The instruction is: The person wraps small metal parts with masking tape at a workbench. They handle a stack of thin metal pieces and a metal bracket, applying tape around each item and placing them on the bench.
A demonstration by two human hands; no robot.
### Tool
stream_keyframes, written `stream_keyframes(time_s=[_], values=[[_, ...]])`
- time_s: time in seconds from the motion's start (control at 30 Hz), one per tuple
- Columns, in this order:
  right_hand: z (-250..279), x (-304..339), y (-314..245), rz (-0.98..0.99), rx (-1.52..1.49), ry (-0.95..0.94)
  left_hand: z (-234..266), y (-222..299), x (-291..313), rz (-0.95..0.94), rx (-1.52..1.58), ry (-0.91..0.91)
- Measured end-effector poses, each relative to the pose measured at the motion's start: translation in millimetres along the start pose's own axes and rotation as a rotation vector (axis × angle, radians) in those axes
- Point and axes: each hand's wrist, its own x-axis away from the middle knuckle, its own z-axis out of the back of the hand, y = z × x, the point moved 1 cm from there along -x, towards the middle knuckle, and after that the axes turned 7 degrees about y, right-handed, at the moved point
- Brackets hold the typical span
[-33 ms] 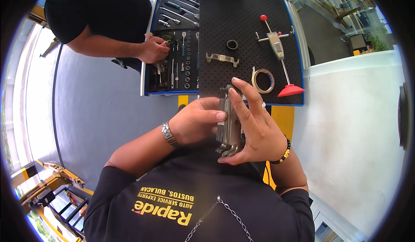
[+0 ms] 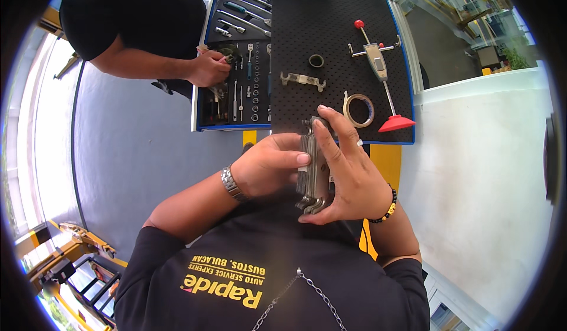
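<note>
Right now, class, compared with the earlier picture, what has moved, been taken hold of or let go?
Nothing has visibly changed: nothing was taken hold of or let go. The left hand and right hand still hold the stack of metal plates; the tape roll, loose metal plate and red-ended tool stayed put.

Metal plates are gry, tape tan, mat blk w/ dots, T-handled tool gry/red.
</note>
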Motion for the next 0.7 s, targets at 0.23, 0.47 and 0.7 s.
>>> stream_keyframes(time_s=[0.23,0.47,0.7], values=[[-2,8,3,-0.072,0.051,-0.041,5,-5,-12,0.031,-0.032,0.051],[-10,18,13,-0.030,-0.001,0.086,-3,-4,-8,0.074,-0.056,0.022],[-28,24,41,0.125,-0.175,0.259,-24,13,-2,-0.050,-0.261,0.182]])
